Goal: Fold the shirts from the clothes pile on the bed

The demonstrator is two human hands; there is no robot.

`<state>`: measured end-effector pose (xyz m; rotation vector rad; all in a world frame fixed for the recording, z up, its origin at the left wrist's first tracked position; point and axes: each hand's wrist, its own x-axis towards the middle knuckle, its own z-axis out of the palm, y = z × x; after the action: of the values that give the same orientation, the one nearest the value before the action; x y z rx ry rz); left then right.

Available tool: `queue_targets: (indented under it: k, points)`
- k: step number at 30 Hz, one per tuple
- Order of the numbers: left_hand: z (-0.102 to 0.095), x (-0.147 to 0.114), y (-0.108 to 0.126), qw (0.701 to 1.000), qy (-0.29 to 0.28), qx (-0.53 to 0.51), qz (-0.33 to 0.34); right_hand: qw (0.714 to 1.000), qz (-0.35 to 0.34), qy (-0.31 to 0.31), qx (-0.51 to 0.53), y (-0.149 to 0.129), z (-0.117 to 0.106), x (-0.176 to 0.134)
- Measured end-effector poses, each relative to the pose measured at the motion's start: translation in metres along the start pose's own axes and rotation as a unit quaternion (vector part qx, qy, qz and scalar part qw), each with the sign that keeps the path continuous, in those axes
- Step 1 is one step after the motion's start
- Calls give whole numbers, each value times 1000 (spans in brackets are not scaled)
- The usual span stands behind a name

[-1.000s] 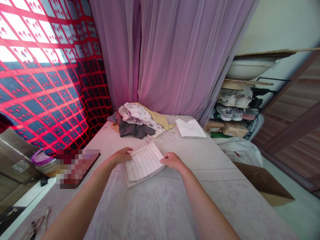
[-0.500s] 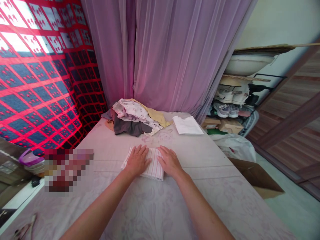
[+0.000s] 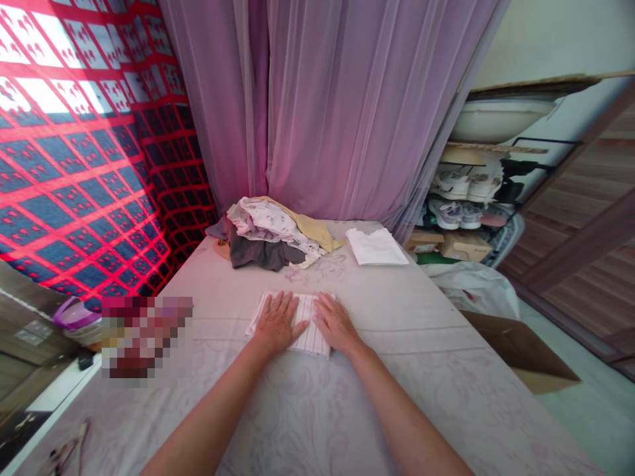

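Note:
A folded striped cloth (image 3: pixel 306 338), white with pinkish lines, lies flat on the covered table (image 3: pixel 317 410) in front of me. My left hand (image 3: pixel 278 322) rests palm down on its left part, fingers stretched out and thumb apart. On the cloth's right edge lies my right hand (image 3: pixel 336 324), also flat, its fingers extended. Both hands hide part of the cloth. Behind them is a loose heap of clothes (image 3: pixel 272 231) in white print, dark grey and yellow. A folded white cloth (image 3: pixel 377 247) lies at the back right.
A blurred-out reddish item (image 3: pixel 143 337) lies at the table's left side. Scissors-like handles (image 3: pixel 69 453) show at the near left corner. Purple curtains (image 3: pixel 337 112) hang behind the table. To the right are an open cardboard box (image 3: pixel 520 350) and a rack with shoes (image 3: pixel 461 213).
My right hand has shifted slightly inward onto the cloth's right edge. My left hand stays flat on it. The whole view has swung a little to the left.

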<state>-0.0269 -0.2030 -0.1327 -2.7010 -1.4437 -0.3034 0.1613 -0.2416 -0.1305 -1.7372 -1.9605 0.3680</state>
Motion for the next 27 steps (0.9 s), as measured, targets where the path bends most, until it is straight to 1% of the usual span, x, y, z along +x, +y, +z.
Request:
queue_targets:
  k: [1,2,3,4,5,6,7,8,10,13,17,20,24,27]
  points:
    - [0,0,0,1000,-4,0,0,998,29,35,35,3,-3,-1]
    - [-1,0,0,1000,-8,0,-1,991,84,64,79,6,-6,-3]
    - [-1,0,0,1000,-11,0,-1,977,155,77,128,8,-9,-4]
    - [-1,0,0,1000,-14,1,-1,956,225,73,175,10,-13,-4]
    - [-1,0,-1,1000,-16,2,-1,933,282,52,218,11,-17,-4]
    - [0,0,-1,1000,-16,4,-2,914,317,22,253,11,-20,-4]
    - [0,1,-1,1000,-16,6,-2,901,332,-8,280,10,-22,-3]
    - [1,1,-1,1000,-15,8,-2,894,334,-32,297,9,-25,-1]
    - [3,1,-2,1000,-8,14,-1,885,333,-59,319,4,-27,3]
    - [4,0,-2,1000,3,17,1,872,335,-76,349,-4,-28,8]
    - [0,0,-1,1000,6,19,3,860,322,-49,393,-15,-23,9]
    - [-3,1,-1,1000,-4,19,4,844,314,-29,434,-21,-17,7]
    - [-6,2,-1,1000,-17,17,3,816,311,-19,488,-20,-8,4]
    - [-10,2,-1,1000,-21,16,0,812,303,-2,499,-16,-3,3]
